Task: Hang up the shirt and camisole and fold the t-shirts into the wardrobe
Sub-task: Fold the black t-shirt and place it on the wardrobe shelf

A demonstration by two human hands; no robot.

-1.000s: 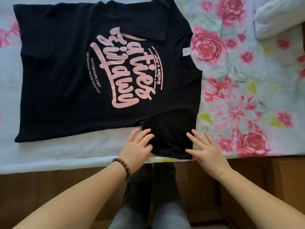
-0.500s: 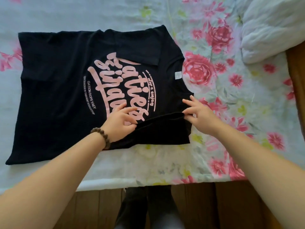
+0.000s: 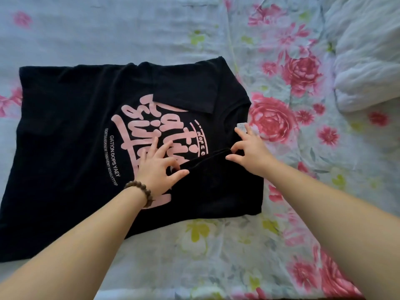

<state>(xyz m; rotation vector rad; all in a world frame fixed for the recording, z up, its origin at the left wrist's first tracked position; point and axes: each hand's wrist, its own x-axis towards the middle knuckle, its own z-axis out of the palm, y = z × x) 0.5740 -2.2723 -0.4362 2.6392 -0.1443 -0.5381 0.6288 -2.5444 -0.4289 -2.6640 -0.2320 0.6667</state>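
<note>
black t-shirt (image 3: 71, 148): one; left hand (image 3: 159, 169), right hand (image 3: 252, 152) pinch sleeve.

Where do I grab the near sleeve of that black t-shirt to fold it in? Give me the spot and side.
Take the near sleeve by its cuff edge, one pinch near each end, coming from the near side. That edge stands up as a ridge over the chest print of the black t-shirt while the cloth around lies flat; the far sleeve is already folded in.

The black t-shirt (image 3: 65, 148) is matt cloth (its pink lettering smoother), lying on crinkled floral bedsheet (image 3: 238, 245) fabric.
</note>
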